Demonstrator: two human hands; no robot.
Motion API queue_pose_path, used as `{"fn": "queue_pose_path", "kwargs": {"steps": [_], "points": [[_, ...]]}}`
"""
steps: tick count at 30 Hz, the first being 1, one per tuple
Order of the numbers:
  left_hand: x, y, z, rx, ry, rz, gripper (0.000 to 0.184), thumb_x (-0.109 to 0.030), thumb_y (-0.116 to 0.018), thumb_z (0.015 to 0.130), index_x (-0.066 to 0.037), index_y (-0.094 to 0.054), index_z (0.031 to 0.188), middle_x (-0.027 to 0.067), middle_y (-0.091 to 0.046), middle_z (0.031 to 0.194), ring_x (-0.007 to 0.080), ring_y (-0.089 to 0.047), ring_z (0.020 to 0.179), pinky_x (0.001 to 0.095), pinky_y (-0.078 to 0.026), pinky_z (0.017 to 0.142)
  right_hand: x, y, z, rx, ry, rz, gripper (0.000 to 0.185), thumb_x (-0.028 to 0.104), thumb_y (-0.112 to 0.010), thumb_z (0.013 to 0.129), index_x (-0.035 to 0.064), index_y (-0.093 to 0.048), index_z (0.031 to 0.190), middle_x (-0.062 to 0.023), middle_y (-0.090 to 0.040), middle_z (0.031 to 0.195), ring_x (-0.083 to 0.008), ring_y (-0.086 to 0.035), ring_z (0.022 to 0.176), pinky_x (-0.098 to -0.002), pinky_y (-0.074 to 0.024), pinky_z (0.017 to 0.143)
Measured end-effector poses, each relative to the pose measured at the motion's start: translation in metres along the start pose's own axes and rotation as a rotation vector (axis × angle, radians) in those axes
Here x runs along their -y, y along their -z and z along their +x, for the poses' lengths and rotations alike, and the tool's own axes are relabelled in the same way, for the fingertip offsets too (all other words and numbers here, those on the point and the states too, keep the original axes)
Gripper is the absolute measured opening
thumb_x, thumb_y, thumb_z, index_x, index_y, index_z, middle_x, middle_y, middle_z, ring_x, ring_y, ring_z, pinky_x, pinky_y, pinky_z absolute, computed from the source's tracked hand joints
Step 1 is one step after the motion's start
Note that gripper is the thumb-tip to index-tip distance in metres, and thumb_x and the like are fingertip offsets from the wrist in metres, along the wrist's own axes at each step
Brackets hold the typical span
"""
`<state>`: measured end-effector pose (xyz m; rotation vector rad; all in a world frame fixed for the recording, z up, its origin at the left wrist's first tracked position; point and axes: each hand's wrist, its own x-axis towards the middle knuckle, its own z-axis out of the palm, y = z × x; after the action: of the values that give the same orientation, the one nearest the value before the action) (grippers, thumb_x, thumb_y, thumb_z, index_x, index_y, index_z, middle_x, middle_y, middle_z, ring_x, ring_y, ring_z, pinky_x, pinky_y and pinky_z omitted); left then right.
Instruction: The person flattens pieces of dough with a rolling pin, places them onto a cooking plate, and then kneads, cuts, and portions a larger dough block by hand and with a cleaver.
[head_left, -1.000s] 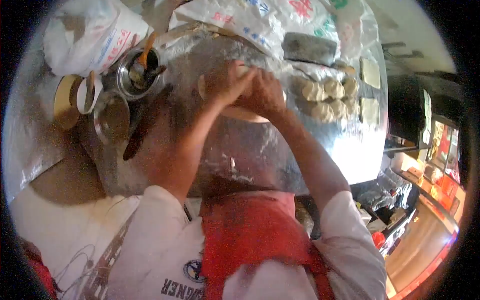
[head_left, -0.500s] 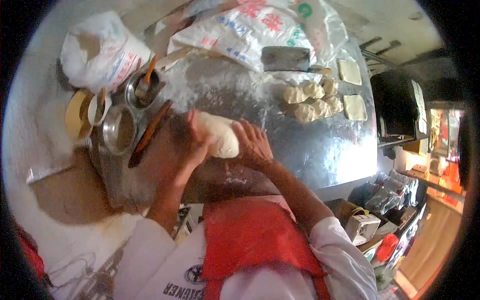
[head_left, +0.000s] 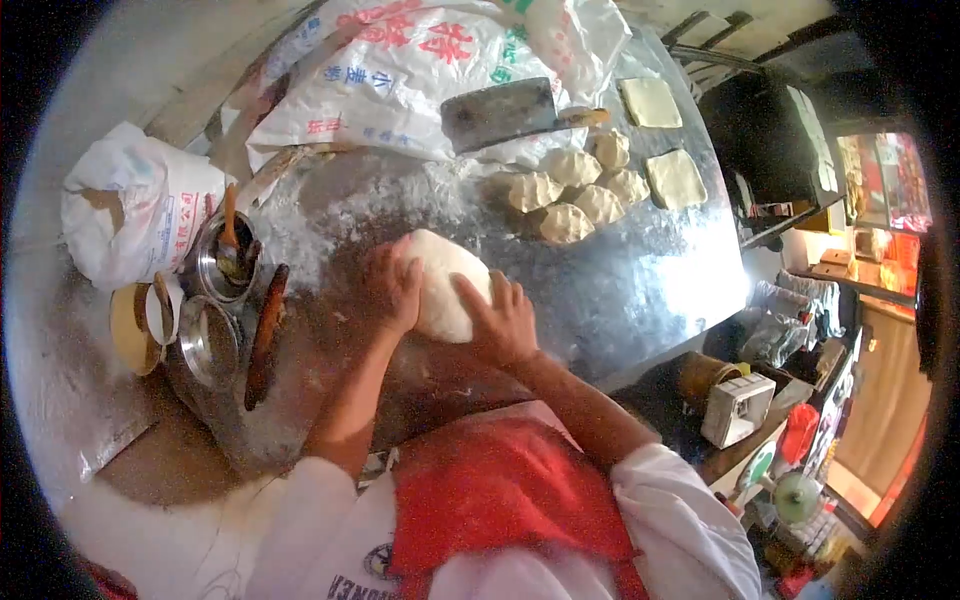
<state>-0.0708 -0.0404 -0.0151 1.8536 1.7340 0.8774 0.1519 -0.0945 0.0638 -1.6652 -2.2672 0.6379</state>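
Observation:
A large smooth lump of pale dough (head_left: 445,285) rests on the floured metal worktop (head_left: 610,290), between my two hands. My left hand (head_left: 397,285) is closed against its left side, fingers bent. From the right, my right hand (head_left: 505,322) presses on the lump, its thumb over the dough and its fingers curled at the edge. Beyond it to the right sit several small twisted dough pieces (head_left: 575,190). Two flat dough squares (head_left: 676,180) lie farther right. A dark rolling pin (head_left: 265,335) is left of my left hand.
On the left stand a metal pot (head_left: 222,262) with a brush, a metal bowl (head_left: 210,343) and an open white sack (head_left: 145,205). A broad cleaver (head_left: 498,113) lies at the back by printed flour sacks (head_left: 400,75). Shelves with a white box (head_left: 738,410) are lower right.
The view has shifted, so the worktop things appear farther left. The dough lump stands more upright between my hands, and my right thumb now reaches across its face.

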Motion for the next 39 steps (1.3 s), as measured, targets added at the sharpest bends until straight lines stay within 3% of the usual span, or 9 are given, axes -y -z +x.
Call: {"fn": "queue_pose_path", "kwargs": {"steps": [6,8,12,19,24,26,29,30,39], "points": [[0.011,0.006,0.039,-0.007,-0.008,-0.156,0.044,-0.041,-0.06,0.098,-0.012,-0.06,0.131,0.0153,-0.063,0.111,0.0343,-0.058,0.107,0.0462,-0.045,0.095,-0.01,-0.008,0.003,0.094,-0.048,0.002,0.074,0.031,-0.07,0.09,0.0283,-0.039,0.157,-0.0258,-0.038,0.152,-0.0459,-0.05,0.126,-0.0587,-0.0407,0.104],[0.002,0.041,0.076,-0.068,0.729,-0.718,0.057,-0.047,-0.06,0.099,-0.01,-0.051,0.141,0.0119,-0.062,0.123,0.0289,-0.057,0.115,0.0442,-0.044,0.096,-0.006,0.0,-0.001,-0.047,0.042,0.029,0.076,0.035,-0.07,0.09,0.0257,-0.038,0.158,-0.0258,-0.034,0.157,-0.0458,-0.051,0.125,-0.0577,-0.0416,0.103],[0.074,0.083,0.172,-0.424,0.847,-1.152,0.076,-0.054,-0.065,0.095,-0.012,-0.037,0.152,0.0119,-0.043,0.15,0.0284,-0.045,0.138,0.0521,-0.039,0.107,-0.017,-0.018,0.004,0.053,0.085,-0.151,0.08,0.04,-0.071,0.088,0.0226,-0.038,0.158,-0.0239,-0.031,0.16,-0.0458,-0.05,0.126,-0.0577,-0.0423,0.104],[0.053,0.089,0.218,-0.043,1.05,-1.15,0.083,-0.05,-0.081,0.083,-0.006,-0.043,0.142,0.0126,-0.047,0.14,0.0322,-0.05,0.132,0.0567,-0.039,0.11,-0.003,0.023,0.039,0.188,-0.068,0.385,0.096,0.038,-0.091,0.068,0.0134,-0.045,0.149,-0.0222,-0.049,0.143,-0.0418,-0.053,0.127,-0.0502,-0.0466,0.106],[0.037,0.077,0.239,0.226,0.415,-1.153,0.054,-0.03,-0.068,0.096,-0.009,-0.048,0.142,0.0182,-0.056,0.137,0.0345,-0.055,0.127,0.052,-0.045,0.109,0.01,0.022,0.034,0.269,-0.336,1.14,0.091,0.034,-0.088,0.074,0.004,-0.044,0.147,-0.0173,-0.057,0.138,-0.0294,-0.058,0.125,-0.0438,-0.0456,0.107],[0.011,0.101,0.277,0.328,0.375,-1.779,0.047,-0.024,-0.062,0.1,-0.01,-0.048,0.143,0.0202,-0.055,0.138,0.0357,-0.054,0.129,0.0488,-0.046,0.111,0.015,0.025,0.032,0.301,-0.357,1.19,0.087,0.031,-0.084,0.075,0.0031,-0.044,0.147,-0.0163,-0.058,0.137,-0.0274,-0.058,0.124,-0.0423,-0.0452,0.107],[0.003,0.126,0.308,0.298,0.318,-1.752,0.062,-0.036,-0.063,0.097,0.001,-0.047,0.143,0.0189,-0.054,0.145,0.0352,-0.051,0.134,0.0576,-0.04,0.115,0.026,0.027,0.034,0.333,-0.486,1.383,0.083,0.025,-0.076,0.076,0.0021,-0.043,0.148,-0.0152,-0.058,0.136,-0.0258,-0.058,0.123,-0.0404,-0.0446,0.106],[-0.034,0.135,0.299,0.31,0.28,-1.756,0.064,-0.045,-0.061,0.099,0.001,-0.043,0.141,0.0202,-0.053,0.14,0.0378,-0.057,0.123,0.0518,-0.055,0.101,0.029,0.028,0.036,0.328,-0.596,1.522,0.083,0.024,-0.073,0.075,0.002,-0.042,0.149,-0.015,-0.059,0.135,-0.0262,-0.058,0.122,-0.0401,-0.0443,0.107],[-0.047,0.154,0.288,0.152,0.56,-1.3,0.038,-0.021,-0.059,0.101,0.001,-0.052,0.131,0.0177,-0.059,0.125,0.0315,-0.059,0.117,0.0486,-0.056,0.099,0.078,0.022,0.122,0.107,-0.223,1.492,0.11,0.036,-0.08,0.085,0.0095,-0.008,0.164,-0.019,-0.025,0.163,-0.0335,-0.036,0.146,-0.0496,-0.035,0.118]]}}
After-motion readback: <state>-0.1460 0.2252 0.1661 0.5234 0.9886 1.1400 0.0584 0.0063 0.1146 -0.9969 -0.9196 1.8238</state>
